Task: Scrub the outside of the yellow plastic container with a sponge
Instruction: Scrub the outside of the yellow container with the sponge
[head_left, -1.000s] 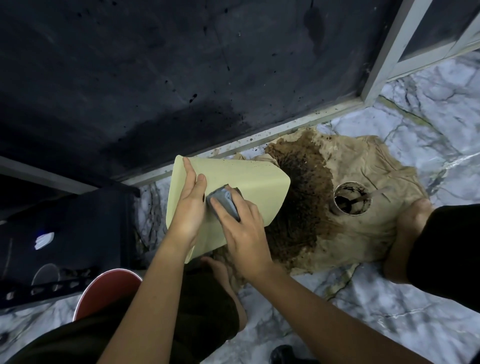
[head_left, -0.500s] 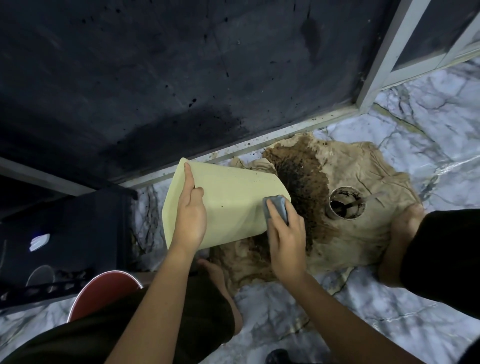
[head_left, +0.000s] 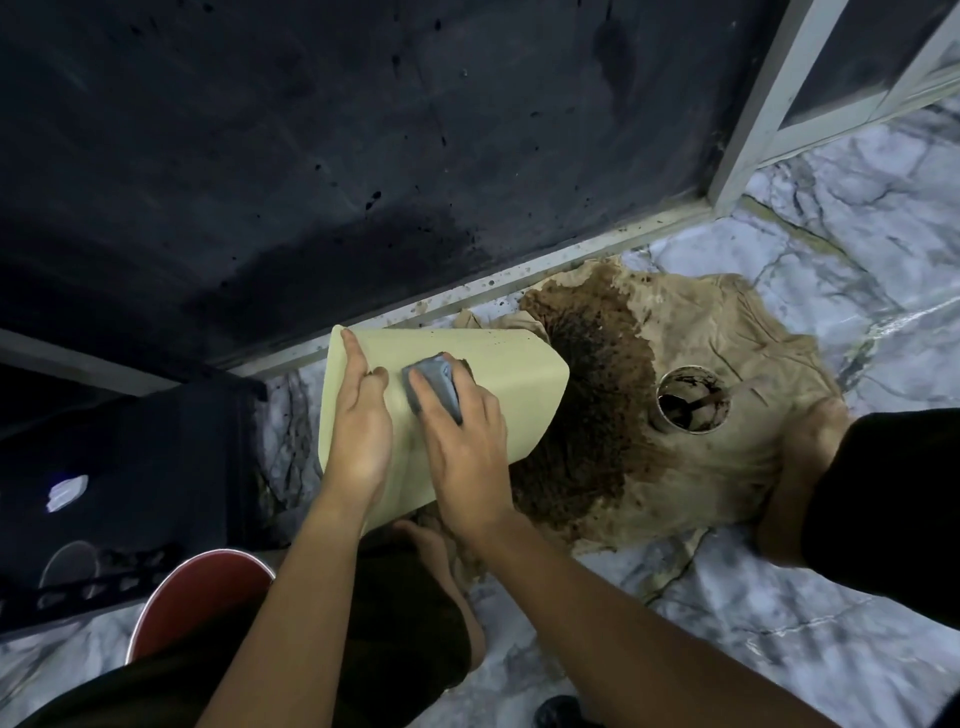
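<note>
The container is held off the floor, tilted on its side above a stained cloth, near the base of a dark wall. One broad flat face is turned up toward the camera.

Left hand: laid flat on the left part of the upper face, fingers together and stretched toward the far edge. It presses the container rather than closing around it; whatever supports the underside is hidden.

Right hand: fingers closed over a grey sponge, pressing it against the same face just beside the left hand.

Handling, as a judgement:
- The container looks light and thin-walled; the flat panel is likely to flex under hard pressure.
- The surface is smooth plastic and probably slippery if wet. A flat palm alone gives little hold against sideways scrubbing force.
- The corners and the rim look stiffest and are the better places to grip.
- The sponge is soft and compressible.

A small can stands on the cloth, well apart to the right.
</note>
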